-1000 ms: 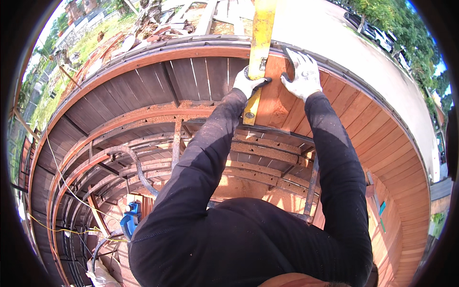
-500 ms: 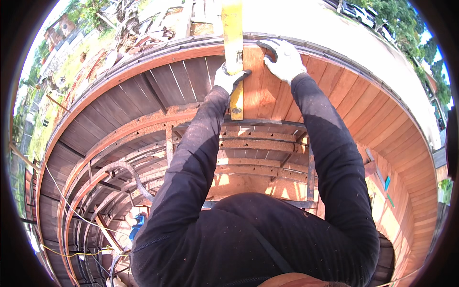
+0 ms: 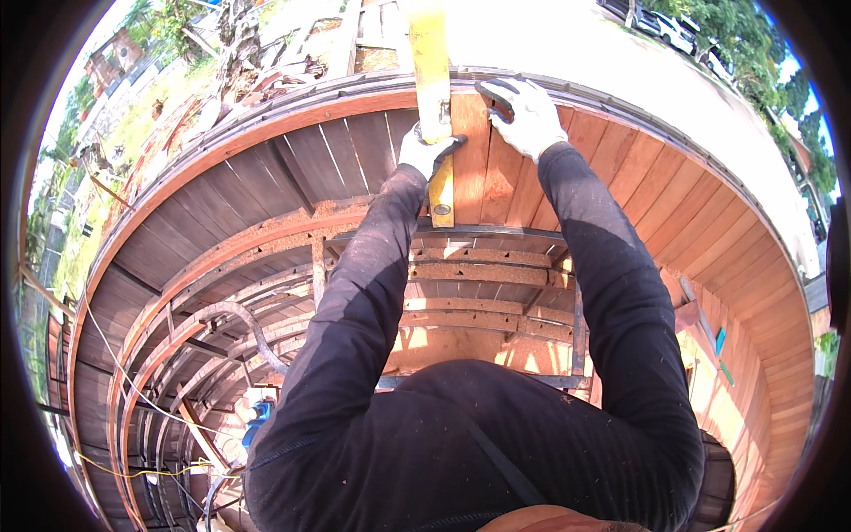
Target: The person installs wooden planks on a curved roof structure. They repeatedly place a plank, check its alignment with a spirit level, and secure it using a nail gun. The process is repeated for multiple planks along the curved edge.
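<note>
A yellow spirit level (image 3: 429,44) stands upright against the inner face of the curved wooden wall and rises above its top edge. My left hand (image 3: 423,151), in a white glove with dark fingertips, is wrapped around it. Just right of the level is a reddish-brown wooden plank (image 3: 469,168). My right hand (image 3: 528,117), gloved alike, rests against the planks close to the top rim (image 3: 603,96). Its thumb and forefinger are bent with a gap between them, and nothing shows in that gap. The other fingers are partly hidden.
Dark slats (image 3: 266,177) line the wall's left side, smooth reddish planks (image 3: 745,239) its right. Curved ribs (image 3: 479,270) run below my arms. A grey hose (image 3: 239,310), a blue tool (image 3: 257,417) and a yellow cord (image 3: 146,472) are at the lower left.
The wall, level and hands appear slightly lower in the picture, as the view has shifted a little. Both hands keep their places on the level and the planks.
</note>
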### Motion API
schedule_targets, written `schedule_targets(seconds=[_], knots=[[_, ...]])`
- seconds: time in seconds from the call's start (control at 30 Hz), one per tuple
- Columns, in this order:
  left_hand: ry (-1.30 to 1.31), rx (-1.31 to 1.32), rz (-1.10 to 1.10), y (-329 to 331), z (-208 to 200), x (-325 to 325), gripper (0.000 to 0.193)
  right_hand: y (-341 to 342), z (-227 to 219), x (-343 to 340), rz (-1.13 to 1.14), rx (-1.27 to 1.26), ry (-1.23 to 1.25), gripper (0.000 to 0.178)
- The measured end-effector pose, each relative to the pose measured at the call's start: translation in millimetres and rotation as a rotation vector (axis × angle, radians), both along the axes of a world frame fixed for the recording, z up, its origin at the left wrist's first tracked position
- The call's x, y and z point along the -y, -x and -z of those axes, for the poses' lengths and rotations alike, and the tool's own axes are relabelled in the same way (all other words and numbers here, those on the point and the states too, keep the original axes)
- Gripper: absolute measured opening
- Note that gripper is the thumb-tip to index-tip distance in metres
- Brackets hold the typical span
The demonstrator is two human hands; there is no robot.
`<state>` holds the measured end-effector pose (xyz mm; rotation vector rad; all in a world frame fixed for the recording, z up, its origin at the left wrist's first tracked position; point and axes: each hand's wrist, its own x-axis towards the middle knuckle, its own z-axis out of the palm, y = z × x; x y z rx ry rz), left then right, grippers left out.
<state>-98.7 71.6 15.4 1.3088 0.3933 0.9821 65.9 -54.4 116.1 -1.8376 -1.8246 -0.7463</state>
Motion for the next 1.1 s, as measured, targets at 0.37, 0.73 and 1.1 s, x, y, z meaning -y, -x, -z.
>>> schedule_targets(seconds=[0.37,0.73,1.1], knots=[[-0.108,-0.127,-0.089,1.6,-6.2,5.7,0.05,6.4,-6.7,4.9,-0.01,-0.019,-0.01,0.047],[-0.08,-0.056,-0.045,3.3,-7.7,7.5,0.044,5.0,-4.0,2.0,-0.025,-0.017,-0.026,0.047],[-0.084,-0.126,-0.021,5.9,-12.0,7.3,0.044,3.0,-2.7,0.0,-0.065,-0.039,-0.059,0.044]])
